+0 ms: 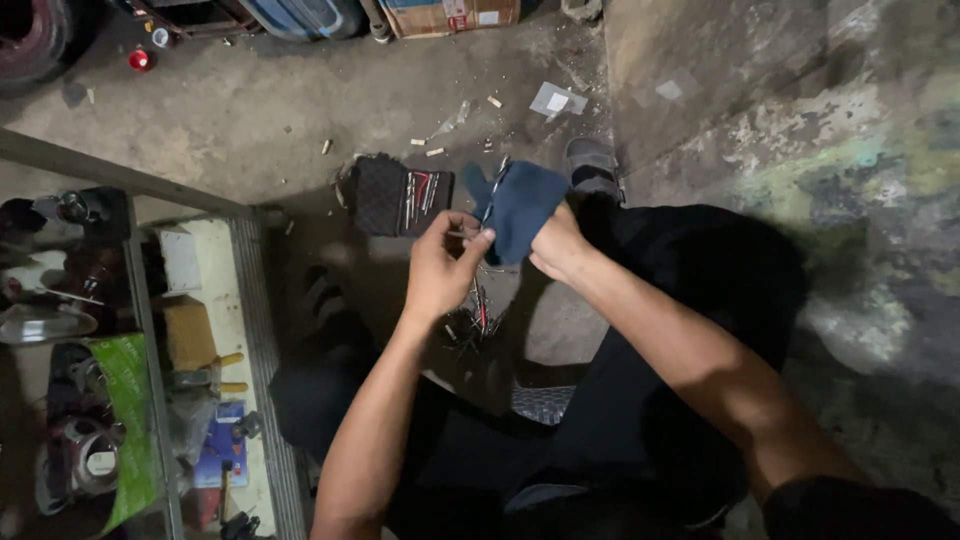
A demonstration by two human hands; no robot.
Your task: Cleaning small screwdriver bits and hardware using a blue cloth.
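The wiping looks partway done: the right hand (560,250) grips a blue cloth (520,205) around a thin metal tool (478,228) pinched by the left hand (440,270), while more tools (475,320) lie on the floor (250,110) below, beside an open case (400,195).

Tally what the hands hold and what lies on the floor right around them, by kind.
Blue cloth, in right hand: 1
Thin metal tool, pinched in left hand against the cloth: 1
Open black tool case on the floor: 1
Pile of small tools on the floor below the hands: 1 pile, pieces too dim to count
Sandals: 1 clearly seen
Total: 5
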